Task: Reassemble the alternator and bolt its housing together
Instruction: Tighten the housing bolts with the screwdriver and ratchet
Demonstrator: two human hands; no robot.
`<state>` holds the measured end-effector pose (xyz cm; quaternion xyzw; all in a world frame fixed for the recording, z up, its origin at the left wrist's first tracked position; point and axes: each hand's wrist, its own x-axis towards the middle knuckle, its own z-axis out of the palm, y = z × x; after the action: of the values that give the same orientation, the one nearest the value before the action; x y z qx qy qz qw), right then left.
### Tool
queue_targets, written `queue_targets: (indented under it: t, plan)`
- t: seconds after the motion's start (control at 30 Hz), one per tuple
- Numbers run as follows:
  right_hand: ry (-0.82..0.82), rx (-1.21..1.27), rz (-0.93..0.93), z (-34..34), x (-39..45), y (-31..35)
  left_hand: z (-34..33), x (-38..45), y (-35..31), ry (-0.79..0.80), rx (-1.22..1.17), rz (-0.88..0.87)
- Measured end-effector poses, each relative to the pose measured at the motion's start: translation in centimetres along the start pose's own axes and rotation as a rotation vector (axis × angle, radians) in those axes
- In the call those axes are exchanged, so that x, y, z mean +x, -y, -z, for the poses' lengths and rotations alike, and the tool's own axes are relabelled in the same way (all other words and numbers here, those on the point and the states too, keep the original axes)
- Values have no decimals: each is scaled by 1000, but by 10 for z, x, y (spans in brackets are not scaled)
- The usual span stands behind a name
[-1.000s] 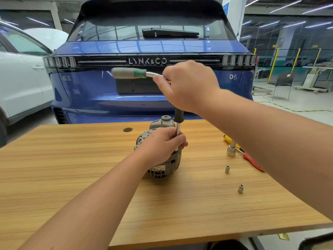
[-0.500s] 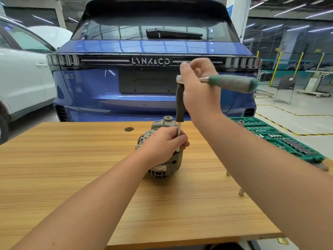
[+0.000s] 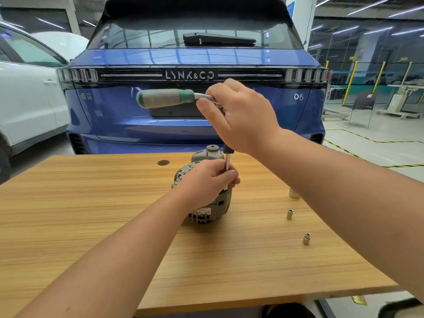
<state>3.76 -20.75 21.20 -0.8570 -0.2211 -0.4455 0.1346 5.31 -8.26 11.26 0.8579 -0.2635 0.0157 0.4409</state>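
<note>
Steadying the heavy, rigid alternator (image 3: 206, 203) at frame centre, left hand (image 3: 206, 184) wraps housing and extension shaft while right hand (image 3: 241, 118) grips the ratchet (image 3: 165, 98) head.

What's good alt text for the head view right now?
A person's right hand grips the head end of a ratchet wrench, its green handle pointing left, while the left hand steadies the extension bar on an alternator standing on a wooden table. Three loose sockets lie to the right; a blue car is parked behind.
</note>
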Motion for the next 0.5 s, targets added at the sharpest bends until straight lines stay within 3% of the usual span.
queue_targets:
  t: [0.2,0.33,0.4,0.5]
  plan:
    - [211,-176,44,12,17,0,-1,-1,0,-14,-10,29]
    - [427,-198,-188,25,43,5,-2,-1,1,-17,-10,23]
    - [505,68,-451,30,52,7,-2,-1,1,-11,-2,15]
    - [468,726,-914,36,45,2,-2,0,2,-13,3,12]
